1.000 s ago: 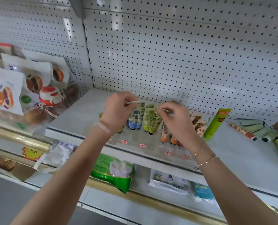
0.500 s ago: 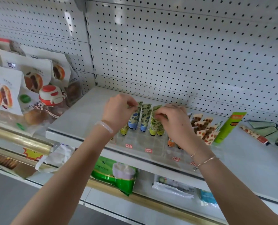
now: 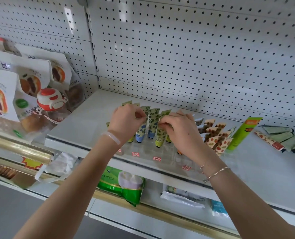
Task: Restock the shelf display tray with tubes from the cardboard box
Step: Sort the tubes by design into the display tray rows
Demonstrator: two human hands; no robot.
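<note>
Grip, left hand (image 3: 127, 121): thumb and fingertips are pinched together on the upper edge of one blue-capped tube (image 3: 140, 132).
Grip, right hand (image 3: 179, 131): fingertips are pinched on the crimped top of one yellow-capped tube (image 3: 160, 135).
Between the grips: one second blue tube (image 3: 151, 129) stands cap down, close against both held tubes.
Under the grips: one clear display tray (image 3: 146, 153) on the white shelf (image 3: 84, 121); both held tubes stand in it, caps down.
Below the grips: three red price labels (image 3: 157, 159) show plainly on the tray front.
Behind the left hand: more crimped tube tops, partly hidden, count unclear.
Right of the right hand: orange-patterned tubes (image 3: 214, 136) lean in rows in the tray, too overlapped to count; just beyond them is one tall green tube (image 3: 243, 133).
Far right of the grips: loose tubes (image 3: 281, 139) lie flat on the shelf, well apart from the tray.
Left of the left hand: one red-lidded jar (image 3: 50, 100) among snack bags (image 3: 31, 78).
Wrists: one pale bangle (image 3: 111, 137) on the left, one thin gold bangle (image 3: 217, 173) on the right.
</note>
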